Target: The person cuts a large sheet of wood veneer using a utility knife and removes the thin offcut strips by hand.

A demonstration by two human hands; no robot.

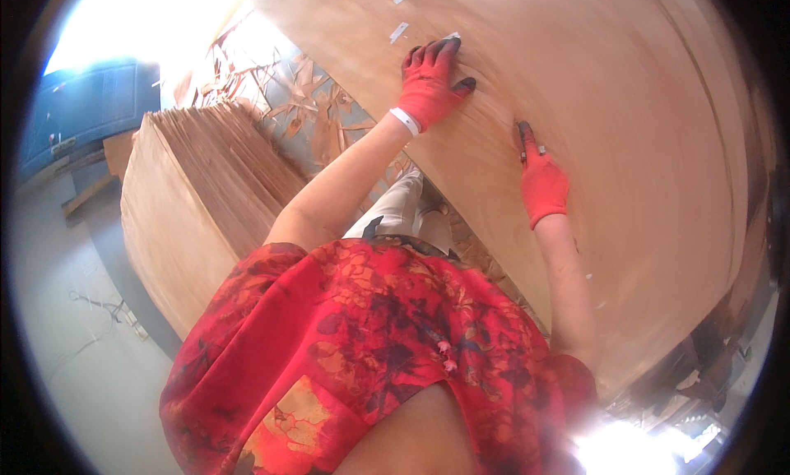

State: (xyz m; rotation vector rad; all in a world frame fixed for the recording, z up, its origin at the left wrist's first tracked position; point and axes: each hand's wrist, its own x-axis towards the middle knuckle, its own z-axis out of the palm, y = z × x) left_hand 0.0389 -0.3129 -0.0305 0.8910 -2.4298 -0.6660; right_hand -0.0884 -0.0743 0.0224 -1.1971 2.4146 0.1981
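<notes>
A wide, pale-brown sheet of wood veneer [642, 146] lies in front of me and to the right. My left hand [432, 84], in a red glove with dark fingertips, rests flat on it with fingers stretched. A small white strip [452, 36] shows at those fingertips, and two more white strips lie just beyond, one of them a tape-like piece [398, 32]. Lower and to the right, my right hand [543, 179] wears a matching glove. Its index finger points forward against the sheet while the other fingers curl. Small shiny bits show between them, but the held thing is mostly hidden.
At left stands a thick stack of veneer sheets [239, 171] with ragged edges. Torn veneer scraps [321, 113] litter the floor between the stack and the large sheet. A blue panel-like object [90, 105] is at the far left, and a thin cable [107, 306] runs below it.
</notes>
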